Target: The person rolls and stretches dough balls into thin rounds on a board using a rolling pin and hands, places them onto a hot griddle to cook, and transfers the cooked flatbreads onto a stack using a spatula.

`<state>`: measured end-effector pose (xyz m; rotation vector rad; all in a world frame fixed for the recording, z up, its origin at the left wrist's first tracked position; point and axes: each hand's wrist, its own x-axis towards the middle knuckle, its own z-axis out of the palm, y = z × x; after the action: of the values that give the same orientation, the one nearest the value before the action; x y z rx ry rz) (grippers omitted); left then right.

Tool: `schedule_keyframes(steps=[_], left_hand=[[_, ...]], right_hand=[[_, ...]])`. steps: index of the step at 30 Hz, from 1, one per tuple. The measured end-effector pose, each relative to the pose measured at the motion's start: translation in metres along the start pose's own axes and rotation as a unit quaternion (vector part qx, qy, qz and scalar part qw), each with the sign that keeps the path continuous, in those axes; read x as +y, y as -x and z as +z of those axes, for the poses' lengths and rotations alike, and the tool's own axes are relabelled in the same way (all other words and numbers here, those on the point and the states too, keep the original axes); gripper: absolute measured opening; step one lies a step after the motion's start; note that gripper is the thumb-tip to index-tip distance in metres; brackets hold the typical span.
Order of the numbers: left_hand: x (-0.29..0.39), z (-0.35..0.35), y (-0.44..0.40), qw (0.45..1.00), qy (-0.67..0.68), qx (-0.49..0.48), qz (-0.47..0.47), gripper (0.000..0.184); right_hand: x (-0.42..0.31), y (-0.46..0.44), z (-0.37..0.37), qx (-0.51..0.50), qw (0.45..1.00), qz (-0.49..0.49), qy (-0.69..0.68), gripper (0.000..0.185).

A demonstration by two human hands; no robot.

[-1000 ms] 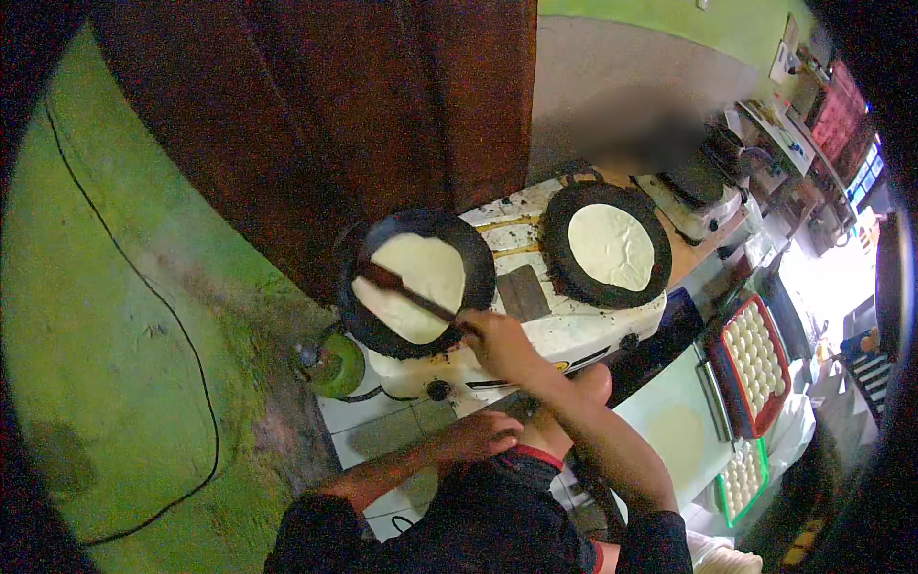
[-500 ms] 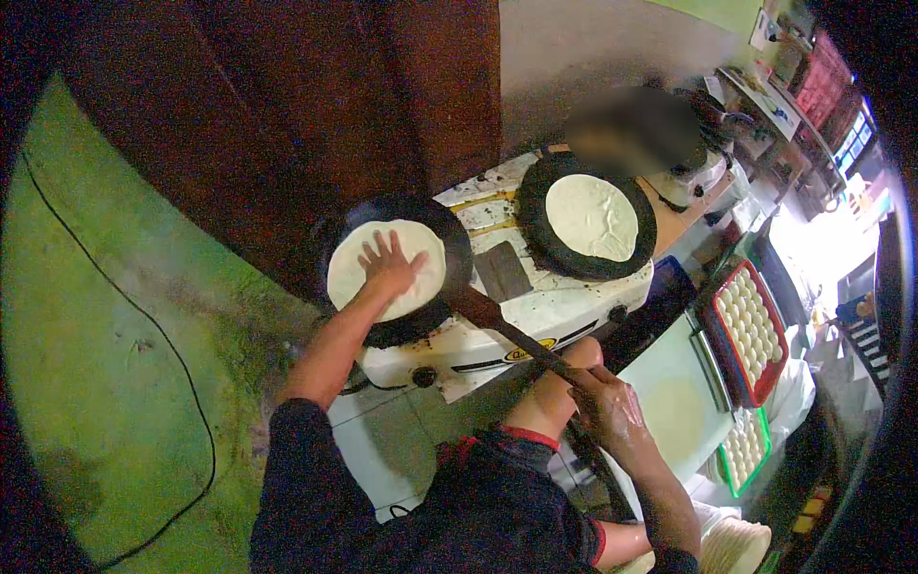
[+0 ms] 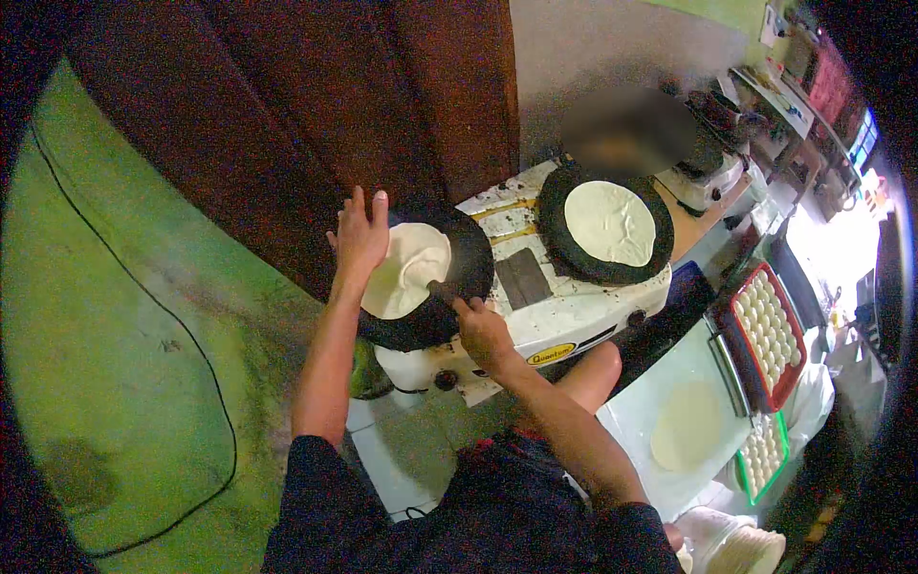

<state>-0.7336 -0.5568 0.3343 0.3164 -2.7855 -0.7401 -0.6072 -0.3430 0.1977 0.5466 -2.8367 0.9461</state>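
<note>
A pale round flatbread [image 3: 394,292] lies on the black pan [image 3: 470,251] of the left burner, its middle bunched into folds. My right hand [image 3: 486,337] grips a dark wooden spatula [image 3: 444,291]; the blade is hidden at the flatbread's near right side, and I cannot tell how far under it reaches. At the flatbread's far left edge, my left hand [image 3: 363,237] is raised with its fingers apart and holds nothing. Whether it touches the edge is unclear. On the right burner's pan [image 3: 554,244] rests a second flatbread [image 3: 610,224].
The white two-burner stove [image 3: 516,330] stands against a brown panel [image 3: 316,115]. To the right are a pale work board [image 3: 631,421] bearing a thin dough round [image 3: 687,430], a red tray [image 3: 779,392] and a green tray [image 3: 786,445] of dough balls, and stacked flatbreads [image 3: 751,552]. A cable [image 3: 191,349] runs across the floor.
My left hand has lifted off the flatbread's middle and moved to its far left edge. My right hand has brought the spatula forward to the flatbread, which has gone from flat to folded.
</note>
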Motion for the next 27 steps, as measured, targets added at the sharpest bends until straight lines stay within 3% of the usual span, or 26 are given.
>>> schedule_keyframes(steps=[3,5,7,10,13,16,20,21,24,26,27], left_hand=[[0.025,-0.023,0.020,0.993,0.075,0.061,0.074,0.074],[0.045,-0.022,0.031,0.982,0.102,0.086,0.131,0.066],[0.070,-0.002,0.044,0.963,0.163,0.099,0.192,0.052],[0.131,0.038,0.083,0.936,0.247,0.050,0.245,0.048],[0.212,0.090,0.158,0.875,0.387,-0.104,0.270,0.045],[0.287,0.162,0.256,0.790,0.434,-0.321,0.291,0.043],[0.358,0.225,0.442,0.620,0.403,-0.564,0.367,0.040],[0.366,0.227,0.492,0.572,0.378,-0.657,0.313,0.039],[0.362,0.234,0.634,0.410,0.299,-0.855,0.106,0.039],[0.338,0.237,0.709,0.333,0.248,-0.910,-0.015,0.043],[0.329,0.234,0.735,0.335,0.206,-0.919,-0.030,0.047]], right_hand=[[0.002,0.046,-0.034,0.005,0.996,0.022,-0.082,0.035],[0.009,0.103,-0.065,0.000,0.996,0.083,-0.038,0.031],[0.009,0.171,-0.115,0.097,0.984,0.065,-0.136,0.029],[0.003,0.281,-0.177,0.153,0.972,0.142,-0.104,0.030],[-0.014,0.402,-0.217,0.239,0.931,0.268,-0.065,0.028],[-0.050,0.518,-0.229,0.360,0.847,0.389,0.037,0.022],[-0.128,0.615,-0.235,0.478,0.623,0.618,0.047,0.025],[-0.139,0.639,-0.228,0.477,0.598,0.629,0.138,0.025],[-0.165,0.686,-0.212,0.477,0.502,0.701,0.169,0.025],[-0.176,0.710,-0.187,0.497,0.456,0.725,0.137,0.025],[-0.181,0.721,-0.178,0.506,0.436,0.734,0.121,0.025]])
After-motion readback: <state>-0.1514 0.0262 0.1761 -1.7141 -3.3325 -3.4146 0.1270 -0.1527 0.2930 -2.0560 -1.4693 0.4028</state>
